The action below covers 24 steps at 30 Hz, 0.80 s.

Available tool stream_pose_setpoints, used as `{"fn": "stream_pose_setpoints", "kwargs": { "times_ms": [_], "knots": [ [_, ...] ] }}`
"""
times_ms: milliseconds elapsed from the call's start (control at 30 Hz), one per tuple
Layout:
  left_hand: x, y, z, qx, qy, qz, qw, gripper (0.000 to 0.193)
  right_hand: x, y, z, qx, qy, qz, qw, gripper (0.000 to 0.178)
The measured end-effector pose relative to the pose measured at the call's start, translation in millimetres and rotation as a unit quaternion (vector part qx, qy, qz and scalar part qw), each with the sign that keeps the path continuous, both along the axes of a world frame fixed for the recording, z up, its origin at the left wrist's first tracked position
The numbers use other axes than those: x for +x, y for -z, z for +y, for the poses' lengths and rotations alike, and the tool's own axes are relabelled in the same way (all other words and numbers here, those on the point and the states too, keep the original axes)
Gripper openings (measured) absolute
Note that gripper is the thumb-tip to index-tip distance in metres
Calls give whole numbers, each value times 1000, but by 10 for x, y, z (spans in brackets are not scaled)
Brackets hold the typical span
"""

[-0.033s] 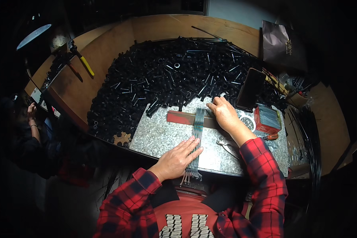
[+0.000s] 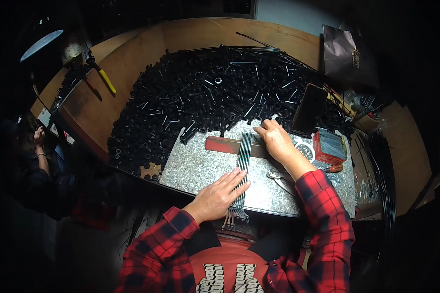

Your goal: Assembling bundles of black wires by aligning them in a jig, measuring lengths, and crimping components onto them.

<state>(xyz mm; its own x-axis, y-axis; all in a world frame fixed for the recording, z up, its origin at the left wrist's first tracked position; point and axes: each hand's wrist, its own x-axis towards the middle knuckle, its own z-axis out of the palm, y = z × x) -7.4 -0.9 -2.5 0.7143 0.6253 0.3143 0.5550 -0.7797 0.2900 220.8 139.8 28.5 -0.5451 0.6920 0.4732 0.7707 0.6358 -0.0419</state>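
A row of thin dark rods or cables (image 2: 245, 151) lies side by side across a red-edged bar (image 2: 222, 144) on the speckled metal board (image 2: 190, 168). Bent, knobbed ends of the row hang over the board's near edge. My left hand (image 2: 219, 194) rests flat on the lower part of the row, fingers stretched out over it. At the far ends of the row, my right hand (image 2: 276, 139) has its fingers bent together in a pinch; what sits between the fingertips is too small to make out. Pliers (image 2: 279, 181) lie on the board beside my right forearm.
A large heap of black tubular parts (image 2: 200, 97) fills the wooden-walled bench behind the board. To the right stand a phone (image 2: 309, 110), a white ring (image 2: 305, 150), a red box (image 2: 330, 147) and a screwdriver (image 2: 334, 168). Another person's hand (image 2: 38, 137) shows at far left.
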Motion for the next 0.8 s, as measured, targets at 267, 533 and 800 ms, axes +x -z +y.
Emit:
{"fn": "stream_pose_setpoints", "kwargs": {
  "times_ms": [267,533,800],
  "knots": [
    [-36,74,34,66,1,7,998,72,437,-281,-178,61,30,95,993,41],
    [-23,9,10,14,2,10,1000,82,1988,-272,-362,-67,309,-99,943,5],
    [-99,-380,-65,-79,56,-121,988,98,2046,-190,-422,-20,275,-43,960,12]
  ]
}}
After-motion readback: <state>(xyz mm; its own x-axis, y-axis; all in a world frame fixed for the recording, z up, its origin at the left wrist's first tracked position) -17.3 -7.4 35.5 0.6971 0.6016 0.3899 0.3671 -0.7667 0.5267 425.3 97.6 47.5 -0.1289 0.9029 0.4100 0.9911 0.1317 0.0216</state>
